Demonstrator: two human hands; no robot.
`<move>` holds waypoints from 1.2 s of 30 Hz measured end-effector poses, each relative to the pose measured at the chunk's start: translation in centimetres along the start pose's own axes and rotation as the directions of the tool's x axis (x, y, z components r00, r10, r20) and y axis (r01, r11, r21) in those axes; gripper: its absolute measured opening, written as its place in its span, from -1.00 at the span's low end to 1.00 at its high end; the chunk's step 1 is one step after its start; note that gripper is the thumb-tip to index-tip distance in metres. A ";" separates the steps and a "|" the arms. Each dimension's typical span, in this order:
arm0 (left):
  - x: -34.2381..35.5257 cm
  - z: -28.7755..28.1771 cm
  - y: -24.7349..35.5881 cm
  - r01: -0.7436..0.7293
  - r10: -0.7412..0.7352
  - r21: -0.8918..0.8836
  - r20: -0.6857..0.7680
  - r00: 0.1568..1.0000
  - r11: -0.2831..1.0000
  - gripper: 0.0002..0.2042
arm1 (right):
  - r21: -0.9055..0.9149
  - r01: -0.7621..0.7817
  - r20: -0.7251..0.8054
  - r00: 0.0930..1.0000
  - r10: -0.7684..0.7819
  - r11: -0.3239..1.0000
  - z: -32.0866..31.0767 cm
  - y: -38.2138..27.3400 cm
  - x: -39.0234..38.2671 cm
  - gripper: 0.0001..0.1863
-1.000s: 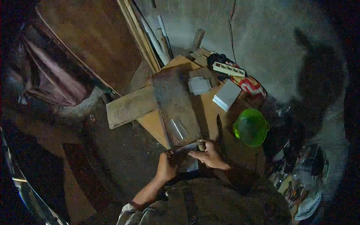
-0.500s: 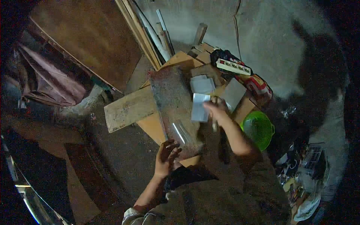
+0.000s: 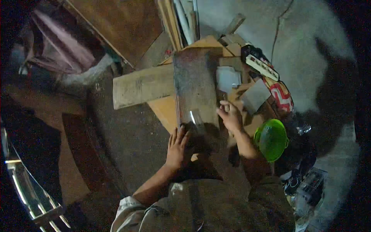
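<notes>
A worn, dark board lies lengthwise in front of me. On its near part is a clear, shiny piece, likely plastic film, though its shape is hard to make out. My left hand rests by the board's near left edge, fingers stretched out, close to the clear piece. Beside the board's right edge, my right hand is closed, its fingers curled together; whatever they hold is too dark and blurred to name. Beyond that hand lies a small stack of pale, translucent sheets.
A green plastic basket stands right of my right forearm. A white power strip lies at the back right above a patterned red bag. A flat grey sheet rests on cardboard. A wooden plank juts out left.
My view has shifted, so the scene sits differently. The pale sheet beside my right hand is no longer there. My left hand has flattened down toward the board.
</notes>
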State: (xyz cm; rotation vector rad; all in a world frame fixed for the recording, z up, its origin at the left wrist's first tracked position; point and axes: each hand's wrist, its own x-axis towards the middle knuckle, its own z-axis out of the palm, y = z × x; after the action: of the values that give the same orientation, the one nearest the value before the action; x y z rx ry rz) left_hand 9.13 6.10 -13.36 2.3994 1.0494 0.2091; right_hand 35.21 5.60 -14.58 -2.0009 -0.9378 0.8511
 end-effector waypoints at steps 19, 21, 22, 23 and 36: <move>1.6 3.5 1.0 -0.199 0.163 0.245 0.162 0.973 0.949 -0.40 | 0.021 0.121 -0.095 0.988 -0.119 0.992 4.9 2.3 -5.0 -0.40; 1.8 3.5 1.5 -0.229 0.199 0.184 0.170 0.965 0.956 -0.43 | 0.080 -0.067 -0.009 0.998 0.068 0.995 4.4 2.9 -4.9 -0.36; 2.1 3.7 1.9 -0.236 0.207 0.178 0.170 0.963 0.955 -0.43 | 0.075 -0.070 -0.017 0.997 0.071 0.995 4.2 4.5 -4.6 -0.36; 2.4 4.0 2.3 -0.265 0.247 0.103 0.164 0.955 0.959 -0.45 | 0.083 -0.151 -0.036 0.987 0.155 0.985 4.3 7.3 -4.1 -0.39; 2.2 3.3 2.6 -0.234 0.246 -0.327 -0.006 0.969 0.916 -0.59 | 0.283 -0.280 -0.010 0.955 0.295 0.917 1.7 6.7 -5.1 -0.77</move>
State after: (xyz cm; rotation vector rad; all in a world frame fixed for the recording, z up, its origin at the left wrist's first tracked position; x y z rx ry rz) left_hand 13.42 4.93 -14.97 2.2120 0.6412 0.3926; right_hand 33.44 -1.02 -19.78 -1.9264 -0.4655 1.0242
